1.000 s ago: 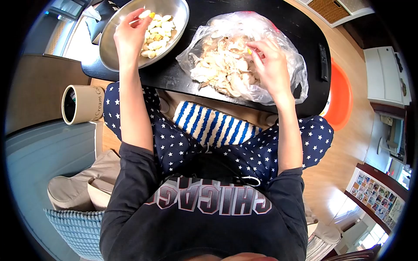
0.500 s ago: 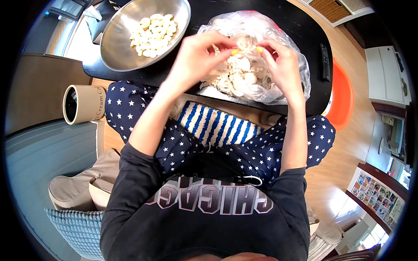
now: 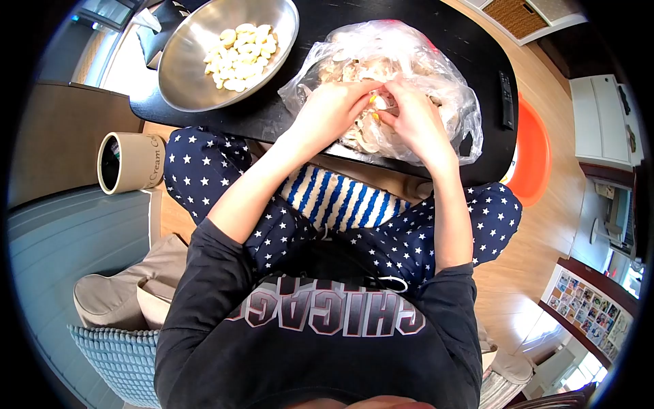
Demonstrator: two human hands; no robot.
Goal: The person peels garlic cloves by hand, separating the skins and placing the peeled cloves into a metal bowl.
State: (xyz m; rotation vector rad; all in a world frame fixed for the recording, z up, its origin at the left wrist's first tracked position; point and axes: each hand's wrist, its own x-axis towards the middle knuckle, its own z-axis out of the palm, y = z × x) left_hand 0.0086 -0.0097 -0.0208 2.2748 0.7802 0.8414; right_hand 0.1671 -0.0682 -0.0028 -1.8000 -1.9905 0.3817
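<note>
left hand [image 3: 332, 112] and right hand [image 3: 417, 123] have drawn together, their narrow grips now sharing one small white clove [image 3: 381, 103] over a clear plastic bag [image 3: 455, 78], one o'clock; round steel bowl [image 3: 187, 68], eleven o'clock.

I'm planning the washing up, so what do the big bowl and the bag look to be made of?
The bowl looks like stainless steel with a satin finish: silvery grey, softly streaked reflections. The bag seems to be thin plastic film: glossy, crinkled and see-through.
</note>
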